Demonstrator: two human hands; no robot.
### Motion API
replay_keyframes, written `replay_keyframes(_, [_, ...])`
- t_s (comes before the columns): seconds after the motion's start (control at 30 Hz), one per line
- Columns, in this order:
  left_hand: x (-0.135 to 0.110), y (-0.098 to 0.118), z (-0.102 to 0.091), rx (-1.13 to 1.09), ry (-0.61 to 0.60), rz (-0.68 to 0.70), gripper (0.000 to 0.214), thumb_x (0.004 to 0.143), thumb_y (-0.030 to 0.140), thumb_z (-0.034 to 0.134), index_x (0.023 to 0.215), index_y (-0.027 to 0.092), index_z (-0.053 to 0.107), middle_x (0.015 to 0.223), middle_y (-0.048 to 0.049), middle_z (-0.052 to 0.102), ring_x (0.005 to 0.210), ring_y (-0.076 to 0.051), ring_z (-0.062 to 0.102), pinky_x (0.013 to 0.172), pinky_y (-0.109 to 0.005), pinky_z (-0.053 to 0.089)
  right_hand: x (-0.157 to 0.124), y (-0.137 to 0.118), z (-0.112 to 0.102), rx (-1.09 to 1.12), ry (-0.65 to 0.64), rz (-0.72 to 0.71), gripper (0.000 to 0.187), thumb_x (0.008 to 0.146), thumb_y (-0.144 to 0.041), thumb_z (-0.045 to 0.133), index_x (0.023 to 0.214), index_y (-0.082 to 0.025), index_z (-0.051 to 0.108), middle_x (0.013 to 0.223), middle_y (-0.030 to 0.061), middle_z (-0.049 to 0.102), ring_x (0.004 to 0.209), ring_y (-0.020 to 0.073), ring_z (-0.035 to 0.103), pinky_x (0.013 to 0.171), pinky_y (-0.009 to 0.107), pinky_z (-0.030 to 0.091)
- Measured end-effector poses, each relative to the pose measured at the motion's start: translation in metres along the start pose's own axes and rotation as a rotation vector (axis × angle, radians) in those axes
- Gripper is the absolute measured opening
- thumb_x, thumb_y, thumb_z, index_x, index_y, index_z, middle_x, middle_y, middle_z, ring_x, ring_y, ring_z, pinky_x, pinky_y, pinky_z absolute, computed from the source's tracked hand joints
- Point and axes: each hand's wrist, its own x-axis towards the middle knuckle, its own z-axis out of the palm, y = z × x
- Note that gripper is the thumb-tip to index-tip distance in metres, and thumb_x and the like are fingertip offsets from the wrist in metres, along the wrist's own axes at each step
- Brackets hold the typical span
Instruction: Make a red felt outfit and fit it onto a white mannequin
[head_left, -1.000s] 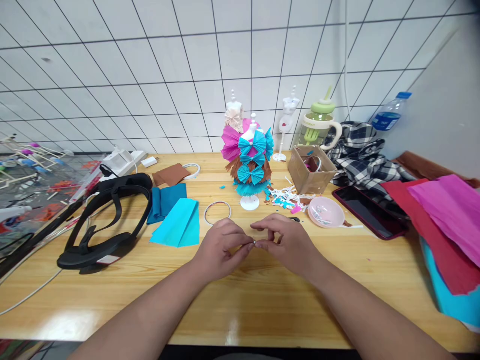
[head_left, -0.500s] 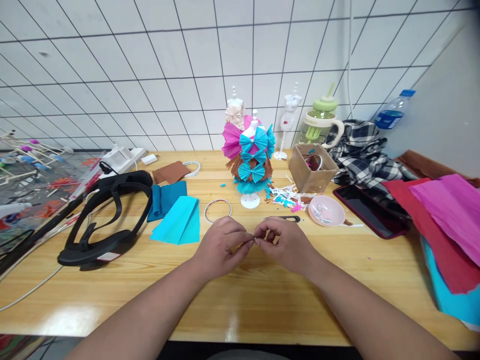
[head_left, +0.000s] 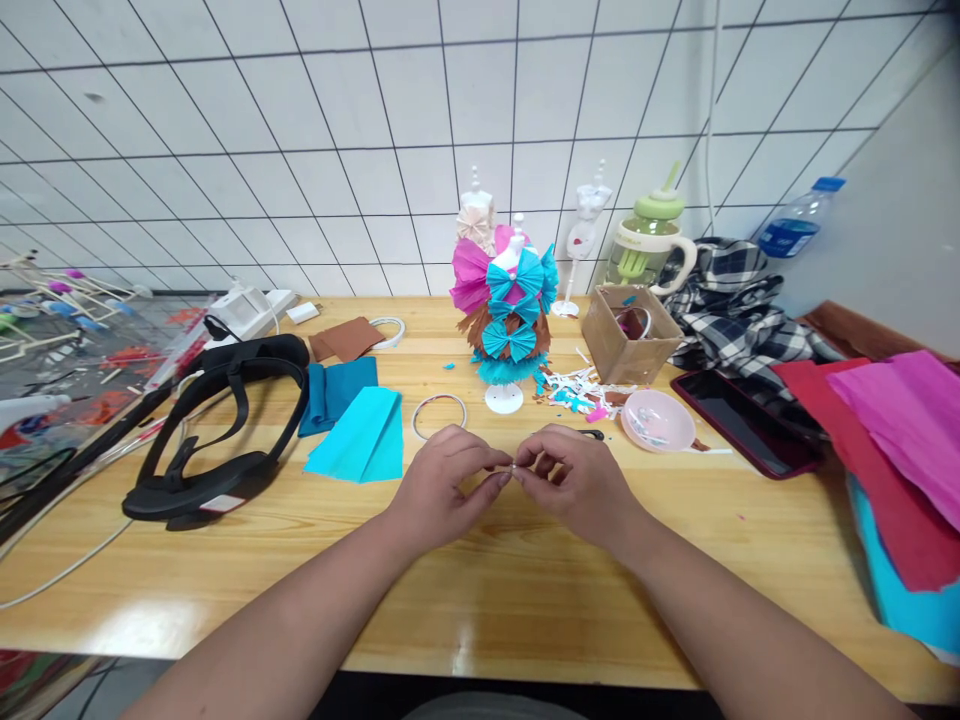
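My left hand [head_left: 450, 488] and my right hand [head_left: 574, 485] meet fingertip to fingertip above the table's middle. Both are closed in a pinch around a tiny pale thing, too small to make out. Just behind the left hand lies a roll of narrow tape [head_left: 439, 414]. A black-handled tool [head_left: 592, 435] is mostly hidden behind the right hand. Farther back stands a small mannequin [head_left: 510, 300] dressed in pink, brown and blue crepe paper with blue bows. To the right of the hands sits a pink bowl [head_left: 658, 420] with small bits inside.
Blue crepe paper [head_left: 360, 438] and a black headset [head_left: 217, 440] lie at left. Paper scraps [head_left: 577, 388], a cardboard box [head_left: 631, 335], a phone [head_left: 739, 425] and a green-lidded cup [head_left: 652, 240] stand or lie at right. Red crepe paper [head_left: 862, 460] covers the right edge.
The view has shifted slightly. The fingertips have moved a little, and a tiny pale spot now shows between them. Both hands stay pinched together.
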Motion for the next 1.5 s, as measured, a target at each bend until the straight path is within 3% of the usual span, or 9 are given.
replay_keyframes(0.13, [0.004,0.003,-0.002,-0.196,0.024,-0.213,0.013,0.085,0.027,0.062,0.09,0.02,0.072,0.08,-0.0035,0.071,0.076,-0.017,0.061,0.073,-0.032,0.044,-0.001,0.002,-0.001,0.037,0.032,-0.01,0.005,0.079,-0.017,0.066,0.082,-0.021,0.066,0.076,-0.0019,0.063,0.058,0.0075,0.055,0.052,0.019,0.045])
replay_keyframes(0.3, [0.007,0.0,0.0,-0.667,-0.03,-0.576,0.023,0.083,0.038,0.065,0.085,0.018,0.076,0.085,-0.0061,0.072,0.081,-0.019,0.064,0.074,-0.03,0.047,0.0,0.003,-0.001,0.024,0.097,-0.003,0.004,0.079,-0.02,0.068,0.082,-0.021,0.068,0.074,-0.0014,0.064,0.058,0.0082,0.054,0.051,0.019,0.044])
replay_keyframes(0.53, [0.003,-0.002,0.014,-1.104,0.049,-0.855,0.022,0.066,0.035,0.082,0.079,0.018,0.077,0.08,-0.0039,0.074,0.077,-0.016,0.061,0.076,-0.029,0.043,-0.002,0.005,0.006,0.006,0.116,-0.046,0.009,0.083,-0.022,0.066,0.089,-0.023,0.072,0.074,-0.0009,0.066,0.06,0.0093,0.056,0.055,0.021,0.045])
replay_keyframes(0.7, [0.004,-0.001,0.014,-1.292,0.058,-0.922,0.024,0.061,0.033,0.086,0.076,0.016,0.077,0.074,-0.0032,0.071,0.071,-0.011,0.057,0.07,-0.024,0.041,-0.003,0.005,0.012,-0.054,0.158,-0.133,0.009,0.085,-0.022,0.064,0.09,-0.023,0.071,0.075,-0.0001,0.067,0.065,0.0108,0.059,0.06,0.021,0.046])
replay_keyframes(0.87, [0.003,-0.001,0.013,-1.412,0.026,-0.953,0.028,0.062,0.034,0.085,0.08,0.015,0.076,0.071,-0.0022,0.066,0.068,-0.009,0.054,0.065,-0.021,0.041,-0.004,0.004,0.015,-0.101,0.195,-0.116,0.009,0.086,-0.025,0.062,0.089,-0.023,0.07,0.077,0.0001,0.067,0.061,0.0107,0.058,0.059,0.022,0.046])
replay_keyframes(1.03, [0.002,0.0,0.013,-1.422,-0.025,-1.021,0.024,0.064,0.03,0.085,0.078,0.014,0.075,0.071,-0.0021,0.065,0.069,-0.01,0.056,0.066,-0.022,0.042,-0.006,0.005,0.017,-0.079,0.166,-0.12,0.008,0.086,-0.026,0.061,0.088,-0.023,0.069,0.076,0.0,0.066,0.061,0.0106,0.057,0.06,0.022,0.046])
replay_keyframes(1.2, [0.002,0.002,0.015,-1.385,0.037,-0.989,0.023,0.066,0.032,0.083,0.076,0.014,0.073,0.066,0.0005,0.06,0.063,-0.007,0.051,0.06,-0.019,0.039,-0.004,0.005,0.017,-0.024,0.155,-0.088,0.007,0.086,-0.027,0.063,0.087,-0.023,0.07,0.075,-0.0006,0.066,0.06,0.0103,0.056,0.059,0.022,0.045])
replay_keyframes(1.37, [0.001,0.0,0.016,-1.451,0.03,-0.971,0.027,0.068,0.038,0.081,0.077,0.015,0.072,0.073,-0.0018,0.063,0.072,-0.011,0.056,0.068,-0.023,0.043,-0.004,0.005,0.018,0.016,0.164,-0.019,0.01,0.086,-0.031,0.063,0.085,-0.023,0.069,0.075,-0.0004,0.067,0.055,0.0102,0.053,0.056,0.023,0.044])
replay_keyframes(1.5, [0.001,0.001,0.015,-1.448,-0.014,-0.986,0.025,0.067,0.033,0.083,0.079,0.013,0.072,0.071,-0.0022,0.062,0.069,-0.011,0.056,0.067,-0.023,0.043,-0.006,0.004,0.018,-0.076,0.162,-0.129,0.011,0.088,-0.03,0.061,0.086,-0.022,0.069,0.074,0.0006,0.066,0.064,0.0123,0.058,0.063,0.024,0.047])
